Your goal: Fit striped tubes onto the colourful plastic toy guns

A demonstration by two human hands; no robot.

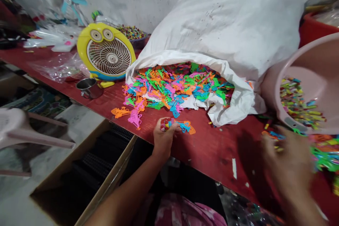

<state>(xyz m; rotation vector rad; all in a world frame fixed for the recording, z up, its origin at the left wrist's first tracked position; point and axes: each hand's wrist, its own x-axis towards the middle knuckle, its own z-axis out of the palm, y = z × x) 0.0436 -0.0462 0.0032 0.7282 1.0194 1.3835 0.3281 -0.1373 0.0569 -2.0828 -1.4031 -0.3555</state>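
Observation:
My left hand (164, 136) is closed around small red and yellow capsule-like pieces (166, 123) over the red table's front part. Right beside its fingertips are a blue and an orange flat plastic toy piece (189, 127); whether the hand grips them I cannot tell. Blurred by motion, my right hand (290, 162) curls its fingers about small blue, orange and yellow plastic pieces (275, 135), below the pink tub (284, 63). A white sack (227, 24) lies with its mouth toward me, spilling many bright plastic toy pieces (172, 84).
A yellow fan (112, 56) and a steel mug (89, 88) stand on the red table (206, 144) at the left. Capsule pieces (299, 102) lie in the pink tub. More toy pieces (325, 155) lie at far right. An open cardboard box (87, 169) stands below the table edge.

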